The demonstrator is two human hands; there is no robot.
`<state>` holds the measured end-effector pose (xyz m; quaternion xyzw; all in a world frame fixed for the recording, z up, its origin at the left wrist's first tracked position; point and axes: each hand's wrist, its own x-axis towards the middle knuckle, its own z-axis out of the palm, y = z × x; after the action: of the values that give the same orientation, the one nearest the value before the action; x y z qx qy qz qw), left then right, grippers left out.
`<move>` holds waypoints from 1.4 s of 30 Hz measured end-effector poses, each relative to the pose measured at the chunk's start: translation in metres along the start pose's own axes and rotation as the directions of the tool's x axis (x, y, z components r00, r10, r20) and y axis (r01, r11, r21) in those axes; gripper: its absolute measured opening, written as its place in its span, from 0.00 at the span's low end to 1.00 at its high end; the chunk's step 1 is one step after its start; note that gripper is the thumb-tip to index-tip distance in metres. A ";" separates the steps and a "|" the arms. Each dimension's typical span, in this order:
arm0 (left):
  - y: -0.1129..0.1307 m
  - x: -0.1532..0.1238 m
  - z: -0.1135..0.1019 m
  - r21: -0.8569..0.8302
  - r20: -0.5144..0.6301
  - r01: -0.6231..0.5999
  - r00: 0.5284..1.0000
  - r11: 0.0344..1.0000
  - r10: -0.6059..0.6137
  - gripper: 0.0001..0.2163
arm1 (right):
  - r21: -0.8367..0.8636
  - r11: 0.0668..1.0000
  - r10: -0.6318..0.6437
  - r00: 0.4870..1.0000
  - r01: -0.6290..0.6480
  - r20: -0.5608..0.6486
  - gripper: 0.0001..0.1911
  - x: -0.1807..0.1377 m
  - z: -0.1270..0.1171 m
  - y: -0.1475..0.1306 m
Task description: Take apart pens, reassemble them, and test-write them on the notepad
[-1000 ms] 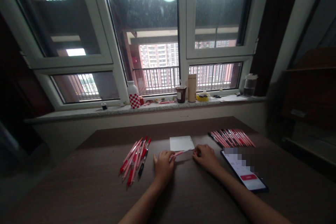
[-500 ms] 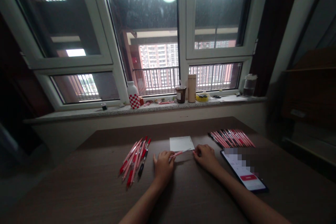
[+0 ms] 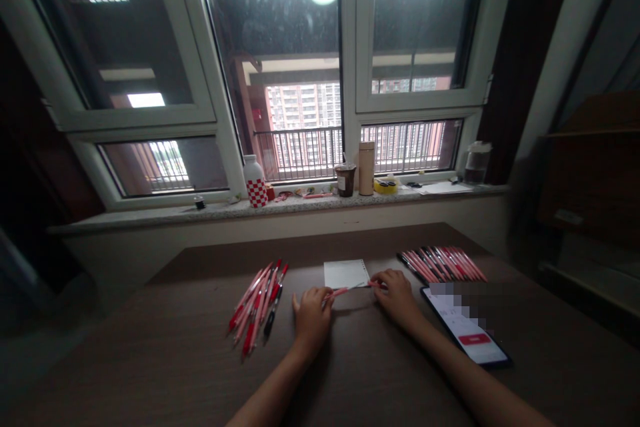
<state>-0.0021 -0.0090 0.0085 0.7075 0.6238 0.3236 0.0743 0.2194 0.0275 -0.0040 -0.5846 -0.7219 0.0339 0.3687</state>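
My left hand [image 3: 311, 315] is closed round the barrel of a red pen [image 3: 345, 291] that points right, just above the dark table [image 3: 150, 360]. My right hand [image 3: 397, 295] pinches the pen's far end, possibly a small red cap, with fingers curled. The pen lies across the front edge of a small white notepad [image 3: 345, 272]. A loose pile of red pens [image 3: 257, 305] lies left of my left hand. A neat row of red pens [image 3: 443, 262] lies beyond my right hand.
A phone [image 3: 467, 330] with a lit screen lies by my right forearm. On the window sill [image 3: 150, 215] stand a red-checked bottle [image 3: 255, 181], a dark cup [image 3: 345, 180], a tan flask [image 3: 367, 167] and a clear jar [image 3: 477, 161]. A wooden cabinet [image 3: 595, 167] stands at right.
My right hand has moved slightly left and up, onto the tip of the pen. My left hand and the pen have stayed in place.
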 end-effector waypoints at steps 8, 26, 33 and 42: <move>-0.001 0.000 0.001 0.010 0.007 0.003 1.000 1.000 -0.003 0.10 | 0.029 0.999 -0.027 1.000 0.026 0.010 0.10 -0.001 0.002 0.001; 0.000 0.000 0.001 -0.003 0.024 -0.002 1.000 1.000 0.002 0.10 | 0.033 0.997 -0.073 0.996 0.071 0.053 0.12 -0.002 0.001 -0.003; 0.000 0.000 0.001 0.033 0.029 -0.015 0.999 0.999 0.014 0.10 | 0.031 0.993 -0.112 0.991 0.110 0.075 0.13 -0.002 0.001 -0.005; 0.002 -0.001 -0.002 0.027 0.047 -0.021 0.999 0.999 0.020 0.10 | 0.084 0.980 -0.188 0.979 0.181 0.085 0.12 -0.004 0.001 -0.008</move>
<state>-0.0013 -0.0107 0.0107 0.7221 0.6192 0.2991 0.0756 0.2126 0.0219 -0.0036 -0.4986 -0.7874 0.0541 0.3584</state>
